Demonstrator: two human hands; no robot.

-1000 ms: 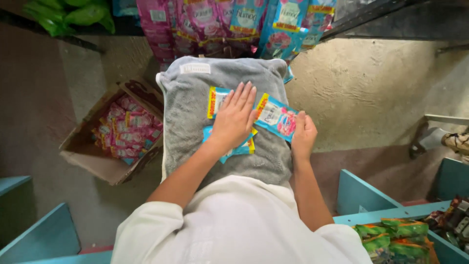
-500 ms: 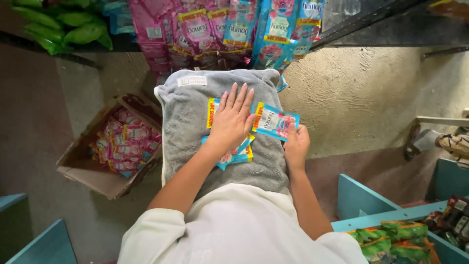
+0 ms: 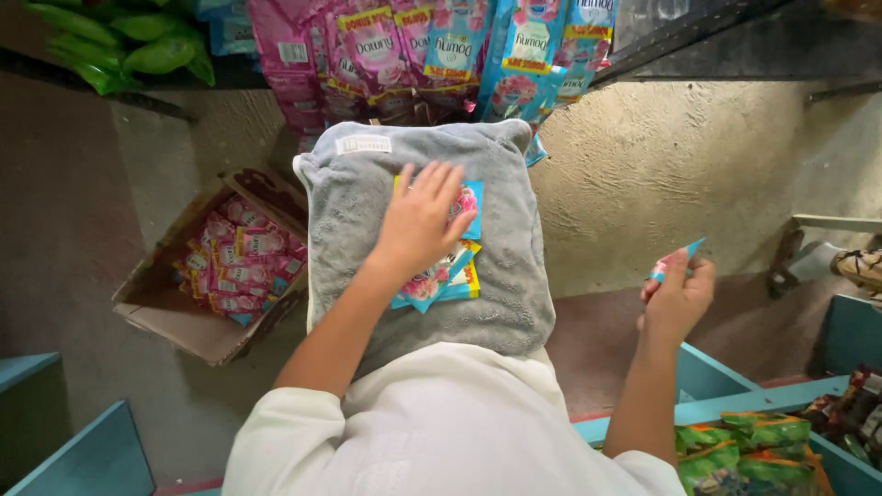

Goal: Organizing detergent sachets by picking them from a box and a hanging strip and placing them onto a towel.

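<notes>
Far left, green packets (image 3: 119, 41) hung above a dark ledge; below them an open carton (image 3: 216, 266) sat on the floor, filled with pink sachets (image 3: 234, 262); a teal bin edge (image 3: 83, 455) showed at the near left corner. Right of the carton a grey towel (image 3: 354, 216) lay draped over the person's lap, with strips of pink and blue sachets (image 3: 441, 46) hanging at its far end. The left hand (image 3: 418, 220) lay flat on the towel, fingers spread and straight, gripping nothing, pressing down on a small pile of blue sachets (image 3: 450, 276) that stuck out from under the palm at its right and near sides. Well to the right, off the towel and above the reddish floor, the right hand (image 3: 678, 298) was raised with its fingers curled, pinching one blue sachet (image 3: 675, 262) between thumb and fingertips, seen nearly edge-on; behind it rose a rough plaster wall (image 3: 661, 165). Near right, a teal tray (image 3: 735, 404) held green and orange packets (image 3: 744, 450); at the far right edge a shod foot (image 3: 859, 266) of another person was in view.
</notes>
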